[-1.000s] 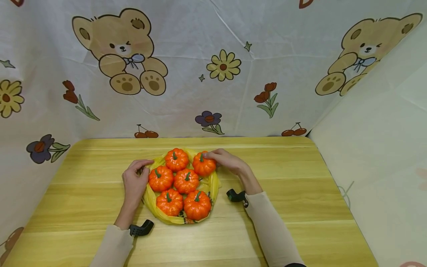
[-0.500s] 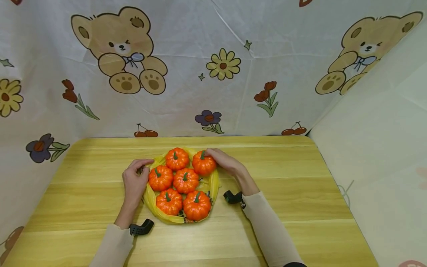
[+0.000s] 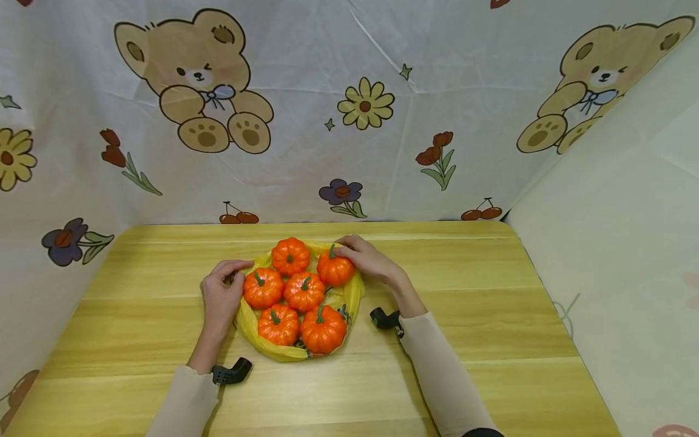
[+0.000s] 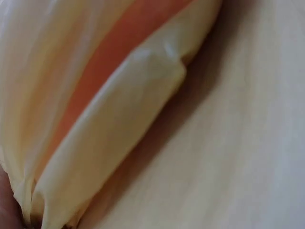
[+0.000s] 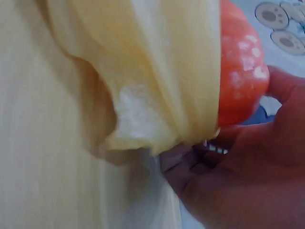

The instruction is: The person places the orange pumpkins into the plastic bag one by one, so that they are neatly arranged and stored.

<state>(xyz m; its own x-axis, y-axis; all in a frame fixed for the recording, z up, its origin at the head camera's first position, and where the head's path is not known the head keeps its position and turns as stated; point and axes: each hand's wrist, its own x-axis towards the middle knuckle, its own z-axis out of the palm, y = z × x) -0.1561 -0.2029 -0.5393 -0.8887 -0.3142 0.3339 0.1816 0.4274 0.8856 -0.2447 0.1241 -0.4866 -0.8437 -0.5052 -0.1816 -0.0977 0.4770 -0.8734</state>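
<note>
Several small orange toy pumpkins (image 3: 304,292) with green stems sit close together in a yellow plastic bag (image 3: 248,328), whose rim is spread round them on the table. At its left side my left hand (image 3: 221,291) pinches the rim between thumb and curled fingers; gathered folds of the bag (image 4: 105,133) fill the left wrist view. My right hand (image 3: 371,261) is at the upper right, its fingers curled at the bag's edge and its thumb against the rearmost right pumpkin (image 3: 335,270). In the right wrist view the bag (image 5: 157,86) covers part of that pumpkin (image 5: 240,71).
The wooden table (image 3: 459,291) extends on both sides of the bag and in front of it. Behind stands a white cloth backdrop (image 3: 306,60) printed with bears and flowers. Black cameras are worn on the left wrist (image 3: 232,371) and the right wrist (image 3: 386,320).
My right hand has shifted slightly up and back, drawing the bag's right side with it. The pumpkins have moved a little, and the back one has tipped forward. The left hand stays put.
</note>
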